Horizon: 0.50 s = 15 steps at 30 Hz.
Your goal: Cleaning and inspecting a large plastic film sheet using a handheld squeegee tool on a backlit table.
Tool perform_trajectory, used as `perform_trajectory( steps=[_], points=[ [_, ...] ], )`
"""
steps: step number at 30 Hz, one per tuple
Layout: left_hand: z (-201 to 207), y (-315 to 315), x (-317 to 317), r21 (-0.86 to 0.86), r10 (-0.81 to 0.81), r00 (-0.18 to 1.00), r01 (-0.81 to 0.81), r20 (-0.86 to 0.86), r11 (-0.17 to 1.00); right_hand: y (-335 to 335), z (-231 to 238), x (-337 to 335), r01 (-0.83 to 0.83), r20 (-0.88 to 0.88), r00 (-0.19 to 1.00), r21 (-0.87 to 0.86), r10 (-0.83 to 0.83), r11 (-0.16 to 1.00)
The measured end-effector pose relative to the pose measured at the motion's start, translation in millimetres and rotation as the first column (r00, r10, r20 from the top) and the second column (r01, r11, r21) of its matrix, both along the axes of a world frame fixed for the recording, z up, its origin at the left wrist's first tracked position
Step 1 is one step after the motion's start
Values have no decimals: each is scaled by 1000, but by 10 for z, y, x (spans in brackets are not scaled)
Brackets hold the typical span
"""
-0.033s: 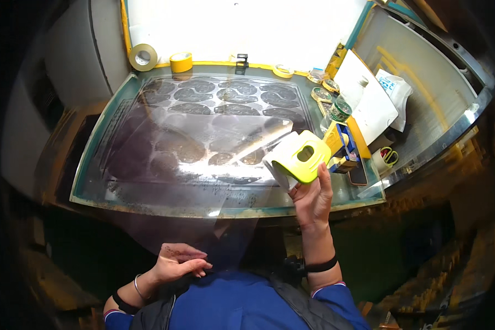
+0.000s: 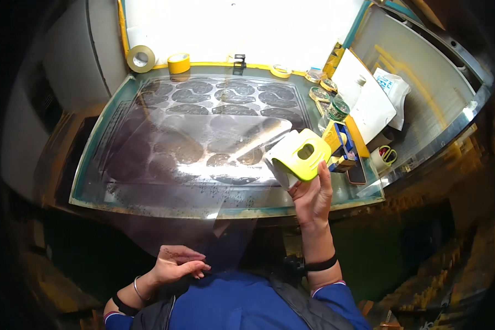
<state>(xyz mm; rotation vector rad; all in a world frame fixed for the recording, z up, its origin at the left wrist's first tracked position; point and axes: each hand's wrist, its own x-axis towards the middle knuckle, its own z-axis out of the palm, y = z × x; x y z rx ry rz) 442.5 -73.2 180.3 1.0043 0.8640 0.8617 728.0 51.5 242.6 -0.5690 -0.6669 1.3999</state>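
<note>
Holding the green tool (image 2: 315, 166) up over the right front part of the desk (image 2: 269, 207), the right hand (image 2: 311, 199) had its grip clamped on the tool's near side, thumb along the right edge and fingers mostly hidden beneath; the tool stood tilted, an oval opening in its green face and a pale body behind it; the left hand (image 2: 175, 265) hung low before the blue shirt (image 2: 225, 302), its fingers half curled and the thumb close to them, though I could not tell whether that grip pinched anything; a clear film (image 2: 231, 127) spread over the desk, its right end near the tool; beneath and beyond it lay a sheet (image 2: 235, 96) of dark rounded shapes; along the back edge stood a tan roll (image 2: 132, 59), a yellow roll (image 2: 179, 65) and a black clip (image 2: 239, 62); to the right, a green roll (image 2: 338, 111) sat behind a blue dispenser (image 2: 349, 147); green-handled scissors (image 2: 389, 156) stood in a pale cup (image 2: 377, 159), and farther back a white bag (image 2: 395, 91) rested beside a white board (image 2: 371, 91).
</note>
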Motion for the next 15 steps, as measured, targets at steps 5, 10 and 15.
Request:
perform_trajectory(
  steps=[5,10,15],
  points=[
    [-36,-69,-60,13,-30,998,31,-46,999,108,28,114,46,-26,999,51,-45,998],
    [-57,-117,-78,36,-35,998,37,-56,999,191,86,114,85,-131,988,33,-80,996],
    [-62,-115,-77,40,-35,998,37,-59,999,219,79,120,90,-139,987,22,-86,996]
  ],
)
